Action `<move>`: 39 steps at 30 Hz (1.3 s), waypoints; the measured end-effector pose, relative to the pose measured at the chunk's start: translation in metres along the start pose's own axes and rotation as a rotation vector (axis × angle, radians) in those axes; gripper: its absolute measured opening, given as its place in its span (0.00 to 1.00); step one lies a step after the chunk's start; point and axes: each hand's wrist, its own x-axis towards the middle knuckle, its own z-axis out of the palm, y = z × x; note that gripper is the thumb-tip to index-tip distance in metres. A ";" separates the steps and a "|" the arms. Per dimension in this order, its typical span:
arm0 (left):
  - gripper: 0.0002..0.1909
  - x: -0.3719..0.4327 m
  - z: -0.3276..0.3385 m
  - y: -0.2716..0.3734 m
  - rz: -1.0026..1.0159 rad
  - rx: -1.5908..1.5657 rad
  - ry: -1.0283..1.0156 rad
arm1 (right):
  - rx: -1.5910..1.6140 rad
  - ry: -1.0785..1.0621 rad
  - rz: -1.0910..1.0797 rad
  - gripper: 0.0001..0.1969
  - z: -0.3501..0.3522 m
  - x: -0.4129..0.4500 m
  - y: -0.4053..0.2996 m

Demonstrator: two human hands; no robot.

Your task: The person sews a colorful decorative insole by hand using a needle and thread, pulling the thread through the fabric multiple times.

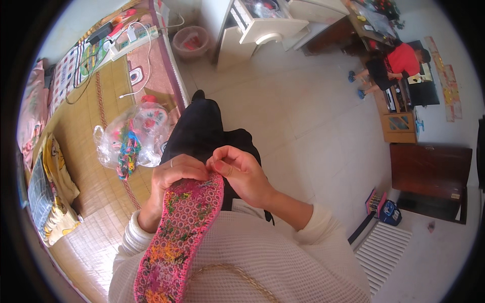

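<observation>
A long embroidered shoe insole [189,227] with a bright pink stitched edge hangs over the front of my cream top. Loose green, orange and pink thread ends cover the side facing me. My left hand [178,172], with a ring on one finger, grips the insole near its far end. At that same end, the bent thumb and fingers of my right hand [242,174] come together by the edge. Whether they pinch a needle or thread is too small to see. Beside my left leg, a clear plastic bag [149,159] lies with colourful thread skeins [129,151].
To the left is a bed with a woven mat [113,91], carrying a power strip [132,45], cables and folded cloth [57,189]. A pink basket [190,41] and open drawer [273,28] stand ahead. A person in red [403,60] is at the TV cabinet [398,123].
</observation>
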 end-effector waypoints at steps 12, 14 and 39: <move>0.10 0.003 -0.002 -0.011 0.034 -0.006 0.000 | 0.117 0.143 0.005 0.07 0.007 -0.003 0.004; 0.10 0.005 -0.001 -0.010 0.015 0.003 0.025 | -0.107 0.096 0.004 0.06 0.003 -0.002 -0.005; 0.20 0.012 0.031 0.025 -0.533 -0.894 0.489 | -0.039 0.370 -0.261 0.05 -0.056 0.025 0.008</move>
